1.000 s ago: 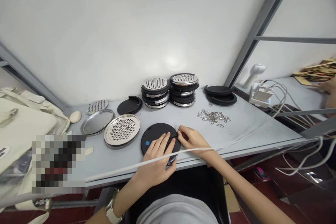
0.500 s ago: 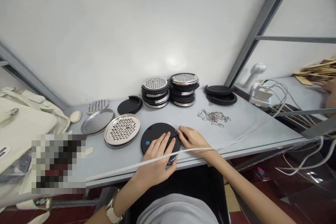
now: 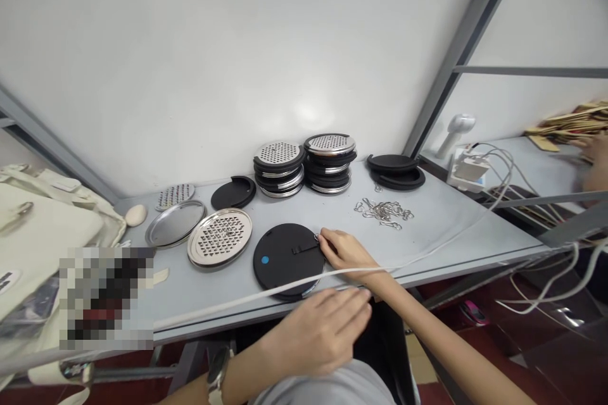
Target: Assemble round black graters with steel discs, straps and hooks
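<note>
A round black disc (image 3: 278, 266) with a blue dot lies flat near the table's front edge. At its right rim my right hand (image 3: 344, 253) pinches a small metal wire clip (image 3: 316, 238), mostly hidden by the fingertips. My left hand (image 3: 323, 332) is off the disc, over my lap just in front of the table edge, fingers stretched out and holding nothing. Left of the disc rests a round metal grater plate (image 3: 221, 237). Behind my right hand lies a loose pile of similar metal clips (image 3: 384, 212).
Two stacks of graters (image 3: 279, 171) (image 3: 329, 164) stand by the wall, with black holders (image 3: 395, 171) to their right. Metal trays (image 3: 175, 223) and another black holder (image 3: 232, 192) lie left. A white cable (image 3: 280, 288) crosses in front. Another person's hand (image 3: 593, 149) is far right.
My left hand has lifted off the black disc and moved down and right toward my lap. My right hand stays at the disc's rim with the clip.
</note>
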A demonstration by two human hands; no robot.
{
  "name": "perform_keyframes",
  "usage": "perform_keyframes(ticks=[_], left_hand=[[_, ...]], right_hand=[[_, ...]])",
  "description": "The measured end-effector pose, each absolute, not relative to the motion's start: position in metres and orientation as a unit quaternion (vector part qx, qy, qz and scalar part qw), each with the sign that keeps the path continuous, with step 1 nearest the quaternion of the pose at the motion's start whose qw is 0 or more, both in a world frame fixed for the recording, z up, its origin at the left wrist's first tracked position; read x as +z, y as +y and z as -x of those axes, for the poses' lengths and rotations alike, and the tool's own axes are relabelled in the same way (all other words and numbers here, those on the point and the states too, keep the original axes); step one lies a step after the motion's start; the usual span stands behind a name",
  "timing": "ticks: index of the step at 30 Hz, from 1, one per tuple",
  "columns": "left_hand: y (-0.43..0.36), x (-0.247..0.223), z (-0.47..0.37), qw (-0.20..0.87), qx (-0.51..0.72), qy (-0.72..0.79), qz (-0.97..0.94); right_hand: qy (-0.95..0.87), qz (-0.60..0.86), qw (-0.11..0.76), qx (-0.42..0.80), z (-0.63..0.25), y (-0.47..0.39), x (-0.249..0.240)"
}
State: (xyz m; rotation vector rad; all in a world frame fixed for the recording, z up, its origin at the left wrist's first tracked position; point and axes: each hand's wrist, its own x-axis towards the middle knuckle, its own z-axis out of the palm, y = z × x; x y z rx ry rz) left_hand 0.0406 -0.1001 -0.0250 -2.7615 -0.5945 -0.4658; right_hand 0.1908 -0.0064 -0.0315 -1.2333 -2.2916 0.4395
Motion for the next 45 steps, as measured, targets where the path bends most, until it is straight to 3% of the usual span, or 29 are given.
perform_keyframes(ticks=[9,23,35,45], left_hand=[[-0.098,-0.037,-0.084,0.171,-0.112,-0.199,0.959],[-0.104,-0.034,-0.075,0.144,-0.092,-0.049,0.984],[-0.088,-0.016,0.009,0.061,-0.205,-0.392,0.895],[-0.079,-0.021,0.019,0.008,-0.157,-0.409,0.899]], right_hand=[[-0.831,0.443,0.264,0.21,-0.193,-0.006,-0.026],[-0.835,0.439,0.262,0.203,-0.192,-0.002,-0.034],[-0.843,0.438,0.249,0.19,-0.191,-0.003,-0.034],[-0.844,0.435,0.246,0.194,-0.191,-0.003,-0.032]])
